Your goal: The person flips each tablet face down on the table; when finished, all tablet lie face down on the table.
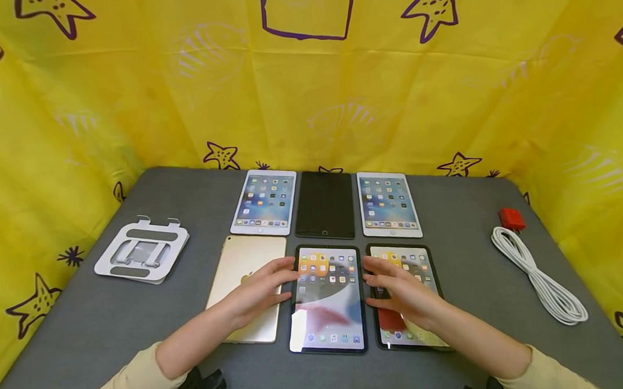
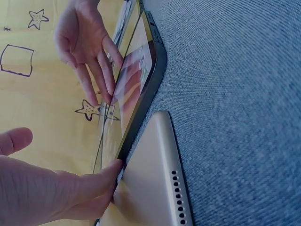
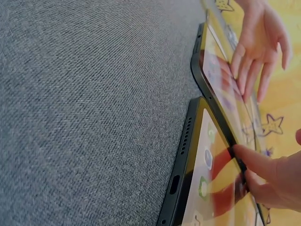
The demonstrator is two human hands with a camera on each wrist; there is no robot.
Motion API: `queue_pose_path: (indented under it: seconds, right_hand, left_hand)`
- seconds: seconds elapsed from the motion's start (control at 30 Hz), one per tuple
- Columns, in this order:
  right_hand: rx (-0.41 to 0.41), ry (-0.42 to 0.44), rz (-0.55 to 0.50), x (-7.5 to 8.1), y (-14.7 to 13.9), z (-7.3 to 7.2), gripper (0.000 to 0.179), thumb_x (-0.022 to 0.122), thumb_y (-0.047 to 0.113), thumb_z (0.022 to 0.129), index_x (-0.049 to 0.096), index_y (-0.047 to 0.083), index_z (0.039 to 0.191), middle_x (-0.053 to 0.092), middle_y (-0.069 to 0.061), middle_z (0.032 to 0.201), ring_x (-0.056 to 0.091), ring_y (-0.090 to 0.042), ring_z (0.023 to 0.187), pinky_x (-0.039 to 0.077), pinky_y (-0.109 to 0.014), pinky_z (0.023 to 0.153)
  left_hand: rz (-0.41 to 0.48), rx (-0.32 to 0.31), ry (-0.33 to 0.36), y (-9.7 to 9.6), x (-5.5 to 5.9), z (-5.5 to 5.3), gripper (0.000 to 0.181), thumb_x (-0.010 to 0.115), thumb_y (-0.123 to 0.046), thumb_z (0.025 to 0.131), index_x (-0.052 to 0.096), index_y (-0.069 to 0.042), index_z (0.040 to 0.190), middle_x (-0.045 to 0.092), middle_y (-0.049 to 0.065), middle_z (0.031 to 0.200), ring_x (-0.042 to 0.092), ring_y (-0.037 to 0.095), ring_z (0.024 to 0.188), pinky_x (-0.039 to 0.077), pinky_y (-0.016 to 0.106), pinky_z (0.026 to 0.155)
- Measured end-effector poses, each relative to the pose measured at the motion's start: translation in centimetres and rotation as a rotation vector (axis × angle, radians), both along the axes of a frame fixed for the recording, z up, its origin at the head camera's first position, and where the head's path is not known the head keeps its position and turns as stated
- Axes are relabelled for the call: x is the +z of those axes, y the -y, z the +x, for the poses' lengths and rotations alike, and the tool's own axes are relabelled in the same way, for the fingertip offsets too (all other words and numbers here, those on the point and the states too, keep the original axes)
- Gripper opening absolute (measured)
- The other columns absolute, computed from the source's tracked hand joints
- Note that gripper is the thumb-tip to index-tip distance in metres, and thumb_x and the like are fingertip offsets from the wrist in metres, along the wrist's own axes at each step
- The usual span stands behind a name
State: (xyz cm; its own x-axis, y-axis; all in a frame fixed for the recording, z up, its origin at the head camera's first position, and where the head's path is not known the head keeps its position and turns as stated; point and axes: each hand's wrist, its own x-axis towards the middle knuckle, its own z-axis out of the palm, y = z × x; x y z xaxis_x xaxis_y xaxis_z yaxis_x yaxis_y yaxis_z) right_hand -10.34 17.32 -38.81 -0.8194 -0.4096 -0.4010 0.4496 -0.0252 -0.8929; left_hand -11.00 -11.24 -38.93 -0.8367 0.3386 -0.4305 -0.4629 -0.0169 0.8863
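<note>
A black-bezelled tablet [image 1: 326, 298] with its screen lit lies in the middle of the front row. My left hand [image 1: 265, 284] reaches over a gold tablet [image 1: 251, 256] lying back side up, its fingertips right at the middle tablet's left edge. Over the lit tablet [image 1: 420, 260] on the right, my right hand [image 1: 399, 286] has its fingertips close to the middle tablet's right edge. Both hands have extended, slightly bent fingers. In the left wrist view, the left fingers [image 2: 101, 181] come down beside the gap between the gold and middle tablets.
Behind lie two white tablets [image 1: 266, 202] [image 1: 389, 205] with lit screens and a dark-screened black tablet [image 1: 325, 205] between them. A folded silver stand [image 1: 151, 233] is at left. At right are a red charger [image 1: 511, 218] and coiled white cable [image 1: 547, 288]. Yellow cloth [image 1: 307, 102] surrounds the grey table.
</note>
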Motion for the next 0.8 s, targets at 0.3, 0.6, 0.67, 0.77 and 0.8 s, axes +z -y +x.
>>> queue_pose_path:
  seconds: [0.3,0.6,0.67,0.77,0.8]
  right_hand:
    - [0.000,0.028,0.005,0.2,0.2,-0.1,0.067,0.049,0.010,0.098,0.014,-0.003,0.153,0.008,-0.022,0.159,0.013,-0.041,0.144,0.040,-0.054,0.103]
    - [0.010,0.027,0.037,0.5,0.4,-0.5,0.066,0.049,0.009,0.097,0.015,-0.006,0.152,0.009,-0.025,0.158,0.008,-0.043,0.144,0.040,-0.055,0.103]
    - [0.011,0.027,0.038,0.5,0.4,-0.6,0.066,0.049,0.009,0.097,0.015,-0.006,0.152,0.009,-0.025,0.158,0.009,-0.043,0.144,0.039,-0.056,0.103]
    - [0.011,0.025,0.041,0.5,0.6,-0.7,0.067,0.049,0.009,0.097,0.015,-0.006,0.152,0.009,-0.025,0.157,0.011,-0.044,0.143,0.040,-0.056,0.103]
    - [0.012,0.024,0.041,0.5,0.6,-0.8,0.066,0.049,0.009,0.097,0.015,-0.006,0.152,0.009,-0.025,0.157,0.011,-0.044,0.142,0.040,-0.056,0.103]
  left_hand:
    - [0.061,0.009,0.027,0.5,-0.1,-0.2,0.065,0.053,-0.018,0.095,0.025,0.009,0.147,0.031,0.028,0.149,0.026,0.041,0.139,0.030,0.055,0.110]
    - [0.089,0.063,0.040,0.7,-0.3,-0.7,0.053,0.048,-0.017,0.098,0.035,0.015,0.138,0.040,0.026,0.142,0.037,0.036,0.133,0.030,0.048,0.112]
    - [0.085,0.075,0.040,0.8,-0.4,-0.9,0.049,0.047,-0.016,0.099,0.037,0.016,0.135,0.043,0.026,0.139,0.040,0.036,0.131,0.031,0.046,0.112]
    - [0.091,0.097,0.049,0.9,-0.6,-1.1,0.048,0.048,-0.014,0.099,0.038,0.016,0.135,0.043,0.026,0.139,0.040,0.035,0.131,0.032,0.046,0.111]
    - [0.094,0.100,0.050,0.9,-0.6,-1.2,0.049,0.047,-0.014,0.099,0.037,0.016,0.136,0.042,0.027,0.140,0.039,0.035,0.132,0.032,0.046,0.111]
